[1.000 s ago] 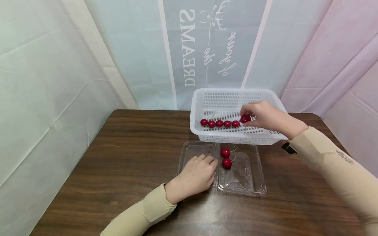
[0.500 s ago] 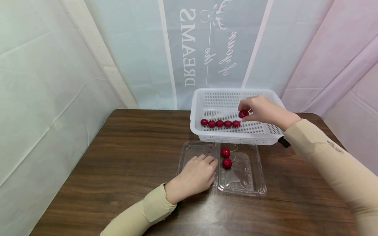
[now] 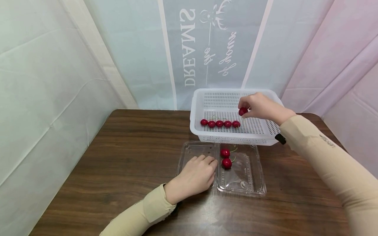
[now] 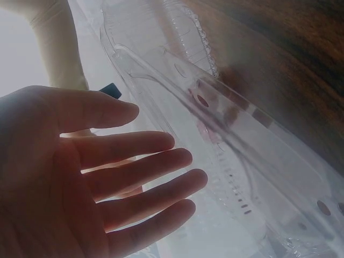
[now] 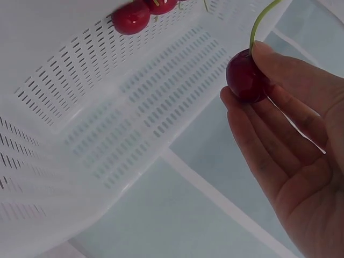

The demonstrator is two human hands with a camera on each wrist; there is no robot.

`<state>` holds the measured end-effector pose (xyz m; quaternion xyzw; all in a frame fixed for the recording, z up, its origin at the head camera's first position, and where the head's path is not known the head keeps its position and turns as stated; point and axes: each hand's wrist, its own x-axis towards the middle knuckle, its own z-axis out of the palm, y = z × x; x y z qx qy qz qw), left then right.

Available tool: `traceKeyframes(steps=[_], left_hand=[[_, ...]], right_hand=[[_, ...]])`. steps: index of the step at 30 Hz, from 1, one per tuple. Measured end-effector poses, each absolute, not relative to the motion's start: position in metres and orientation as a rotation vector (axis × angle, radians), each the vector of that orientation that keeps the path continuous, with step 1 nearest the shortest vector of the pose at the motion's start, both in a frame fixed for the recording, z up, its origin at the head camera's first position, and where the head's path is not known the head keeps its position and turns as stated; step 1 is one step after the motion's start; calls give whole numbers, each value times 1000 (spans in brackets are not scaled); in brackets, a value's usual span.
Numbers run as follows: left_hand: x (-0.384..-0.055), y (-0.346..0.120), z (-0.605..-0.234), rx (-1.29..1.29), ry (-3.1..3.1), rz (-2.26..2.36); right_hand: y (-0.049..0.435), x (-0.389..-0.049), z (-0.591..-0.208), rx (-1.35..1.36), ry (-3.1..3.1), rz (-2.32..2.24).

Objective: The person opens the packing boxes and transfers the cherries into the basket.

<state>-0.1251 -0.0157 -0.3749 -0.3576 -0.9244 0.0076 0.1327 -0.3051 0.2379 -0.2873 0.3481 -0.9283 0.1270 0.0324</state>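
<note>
My right hand (image 3: 260, 105) pinches a dark red cherry (image 5: 246, 77) between thumb and fingertips, over the white slotted basket (image 3: 196, 114). The cherry's green stem (image 5: 261, 21) rises past my thumb in the right wrist view. Several cherries (image 3: 219, 123) lie in a row along the basket's near side, left of that hand. My left hand (image 3: 193, 175) rests over the left half of a clear plastic clamshell box (image 3: 254, 170); its fingers look straight and spread in the left wrist view. Two stemmed cherries (image 3: 226, 163) sit in the box's right half, along the hinge.
The clamshell lies open on a dark wooden table (image 3: 124, 157), directly in front of the basket. A pale printed curtain (image 3: 206, 49) hangs behind the table, with white cloth (image 3: 44, 82) at the left and pinkish cloth (image 3: 333, 65) at the right.
My right hand, holding the cherry, has moved slightly back and left over the basket. My left hand and the other cherries stay in place.
</note>
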Motion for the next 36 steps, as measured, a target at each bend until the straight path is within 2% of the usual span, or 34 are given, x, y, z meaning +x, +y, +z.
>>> traceKeyframes(steps=[36], left_hand=[[-125, -18, -375, -1052, -2684, -3]], right_hand=[[233, -352, -297, 853, -3159, 365]])
